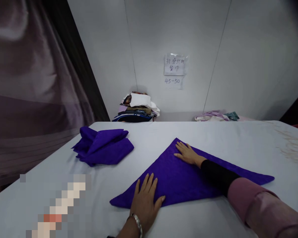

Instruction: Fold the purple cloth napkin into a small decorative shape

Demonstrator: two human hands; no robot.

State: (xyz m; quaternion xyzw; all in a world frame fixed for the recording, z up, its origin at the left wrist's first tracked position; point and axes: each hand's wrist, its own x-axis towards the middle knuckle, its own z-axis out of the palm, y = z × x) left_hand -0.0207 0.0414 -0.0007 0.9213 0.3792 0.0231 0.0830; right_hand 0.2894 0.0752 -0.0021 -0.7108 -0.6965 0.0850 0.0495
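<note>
A purple cloth napkin (181, 181) lies on the white table, folded into a triangle with its peak pointing away from me. My left hand (145, 201), a silver bracelet at its wrist, rests flat on the napkin's left part with the fingers spread. Near the peak, my right hand (187, 153) presses flat on the cloth, fingers stretched out. The dark cuff and pink sleeve of my right arm cover some of the napkin's right side. Further left sits a crumpled heap of purple cloth (104, 147), apart from both hands.
The white tabletop (149, 132) reaches back toward a pale wall bearing handwritten paper signs (175, 64). Behind its far edge are a pile of clothes (139, 107) and more fabric (213, 115). A shiny curtain (34, 92) hangs at left. The lower left is pixelated.
</note>
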